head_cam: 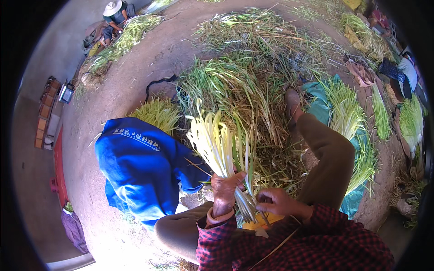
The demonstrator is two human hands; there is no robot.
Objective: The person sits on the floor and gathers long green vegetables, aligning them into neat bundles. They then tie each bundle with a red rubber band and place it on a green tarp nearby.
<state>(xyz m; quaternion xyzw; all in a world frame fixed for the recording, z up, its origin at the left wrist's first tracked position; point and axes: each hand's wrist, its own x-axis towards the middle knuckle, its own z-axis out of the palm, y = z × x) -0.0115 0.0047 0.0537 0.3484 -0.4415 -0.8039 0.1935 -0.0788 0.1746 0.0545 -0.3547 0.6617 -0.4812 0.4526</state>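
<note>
My left hand (226, 185) is closed around a bunch of pale yellow-and-white leafy stalks (217, 145), which look like blanched garlic shoots. Their leaf tips curl over at the top, and the white stem ends poke out below the fist. A few greener stalks (249, 166) lie along the bunch's right side. Close to these stem ends, my right hand (279, 202) has its thumb and fingers pinched on the lower end of a stalk. Brownish, root-like matter (265, 218) hangs just under its fingers; the exact contact is partly hidden.
A heap of green leaves and dry trimmings (237, 84) lies ahead of my legs. Blue cloth (142, 172) bearing writing is at left, beside more yellow shoots (159, 113). Light-green shoots (346, 111) rest on teal sheeting (318, 101) at right. Another person (117, 18) sits far left.
</note>
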